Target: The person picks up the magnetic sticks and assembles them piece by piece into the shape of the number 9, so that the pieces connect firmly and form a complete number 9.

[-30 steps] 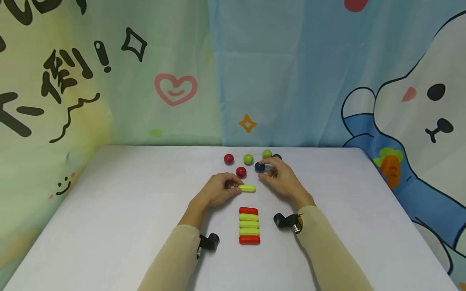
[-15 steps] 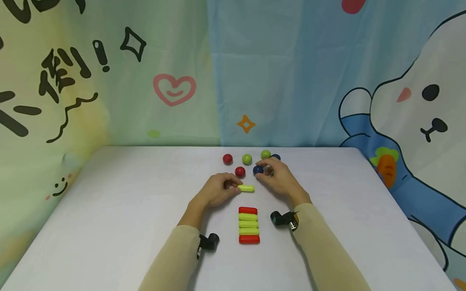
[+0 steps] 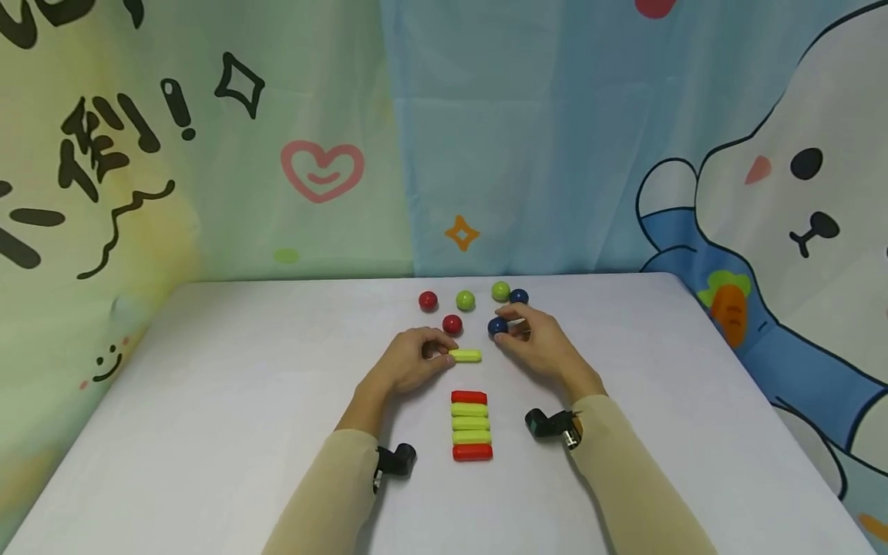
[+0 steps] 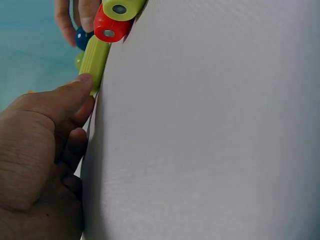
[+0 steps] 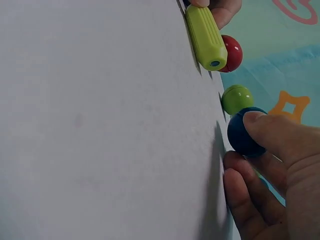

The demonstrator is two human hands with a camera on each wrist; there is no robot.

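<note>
My left hand (image 3: 414,360) pinches one end of a yellow-green rod (image 3: 466,355) between thumb and fingers; the rod lies crosswise on the table. A small dark socket shows in its far end (image 5: 215,63) in the right wrist view. With thumb and fingertips my right hand (image 3: 544,339) grips a dark blue ball (image 3: 497,327), close over the table and just right of the rod. Nearer to me, a column of side-by-side rods (image 3: 470,424) lies between my forearms, red at both ends and yellow-green in between.
Beyond the hands sit two red balls (image 3: 428,301), two green balls (image 3: 465,301) and a second dark blue ball (image 3: 518,297). The white table (image 3: 243,432) ends at a printed curtain (image 3: 499,154). A small black camera sits on each wrist.
My right hand has taken hold of the blue ball and drawn it slightly nearer, away from the other balls. The left hand stays on its rod. The head view has shifted a little.
</note>
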